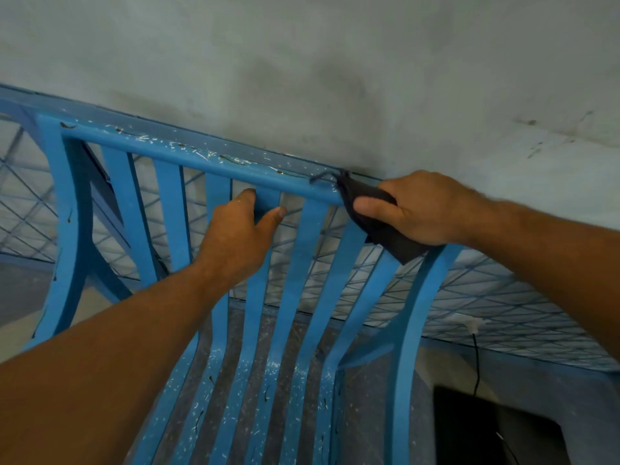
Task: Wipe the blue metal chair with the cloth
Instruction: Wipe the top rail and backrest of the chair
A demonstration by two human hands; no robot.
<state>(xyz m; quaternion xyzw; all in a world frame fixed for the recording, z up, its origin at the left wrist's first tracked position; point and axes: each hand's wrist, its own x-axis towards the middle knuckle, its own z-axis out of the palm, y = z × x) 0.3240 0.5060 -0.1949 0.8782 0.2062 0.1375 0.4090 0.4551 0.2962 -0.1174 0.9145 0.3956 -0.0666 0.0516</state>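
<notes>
The blue metal chair fills the view, its slatted back facing me and its top rail flecked with white specks and chipped paint. My left hand grips one of the middle back slats just under the top rail. My right hand holds a dark cloth wrapped over the right end of the top rail, thumb in front and fingers behind. A loose corner of the cloth hangs down below the hand.
A grey stained wall stands right behind the chair. A blue wire mesh panel runs behind the slats. A black object with a thin cable sits at the lower right on the floor.
</notes>
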